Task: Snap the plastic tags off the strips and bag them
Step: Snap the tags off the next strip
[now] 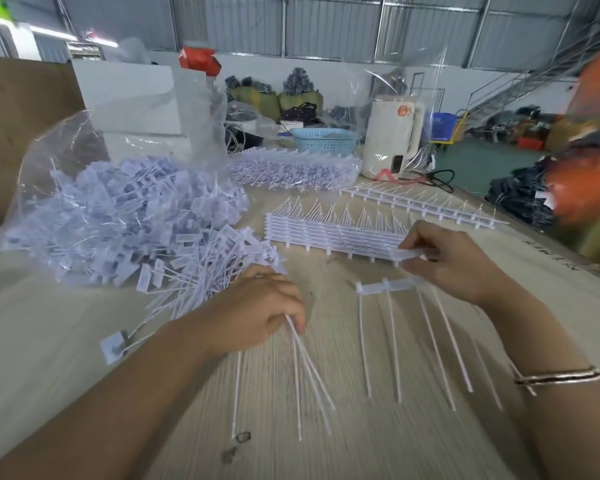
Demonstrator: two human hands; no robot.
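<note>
- Your left hand [257, 306], at centre frame, has its fingers curled round a bunch of loose tags [309, 368]; their thin tails fan down and right from under the fingers toward the lower middle of the frame.
- Your right hand [454, 261], right of centre, pinches the near right end of the strip stack [333, 233] between thumb and fingertips; the exact piece gripped is blurred.
- A bangle [556, 377] sits on your right wrist at lower right.
- A partial strip [392, 287] lies on the table [66, 358] just below your right hand, its bar across and four tails running down the frame; whether the hand touches it, you cannot tell.
- The strip stack lies flat just above centre, tails pointing toward the upper frame.
- Two more strips [420, 204] lie apart from the stack, toward upper right.
- The tag pile [146, 223] fills the left middle, spilling out of an open clear bag [49, 147]; its near edge reaches your left hand.
- One stray tag [113, 346] lies just left of your left wrist.
- A second bag of strips [295, 169] lies above centre, in front of a blue basket [326, 140].
- A white kettle [392, 133] stands at upper right of centre, with a black cord [439, 180] beside it.
</note>
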